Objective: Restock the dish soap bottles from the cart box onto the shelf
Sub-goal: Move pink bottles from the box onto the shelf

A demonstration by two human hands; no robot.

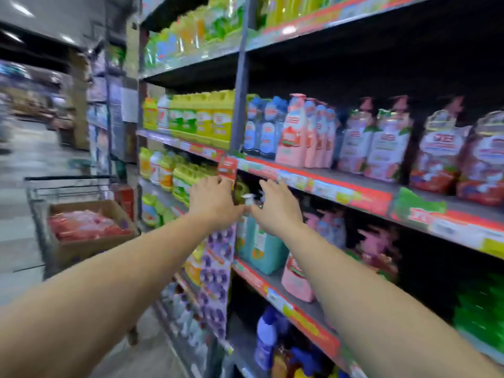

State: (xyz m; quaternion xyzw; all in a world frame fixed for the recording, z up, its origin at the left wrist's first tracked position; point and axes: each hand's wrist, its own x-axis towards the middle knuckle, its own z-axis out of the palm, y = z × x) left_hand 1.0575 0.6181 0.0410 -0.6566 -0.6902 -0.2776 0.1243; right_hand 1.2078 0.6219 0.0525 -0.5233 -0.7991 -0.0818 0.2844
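Observation:
A teal dish soap bottle point(259, 248) with a white pump head point(249, 198) stands at the left end of the middle shelf point(252, 276). My left hand point(214, 203) grips it at the pump neck from the left. From the right, my right hand point(278, 210) holds the pump, thumb at the neck and fingers over the top. Down the aisle to the left, the cardboard cart box point(81, 248) sits in a wire cart point(36, 203) and holds several red-pink bottles point(86, 224). The view is blurred by motion.
Pink bottles point(296, 279) stand just right of the teal one. The shelf above carries blue, pink and red pouches point(293, 132). A purple hanging strip point(216, 279) covers the shelf upright below my left hand. Yellow and green bottles point(201, 118) fill the left bay.

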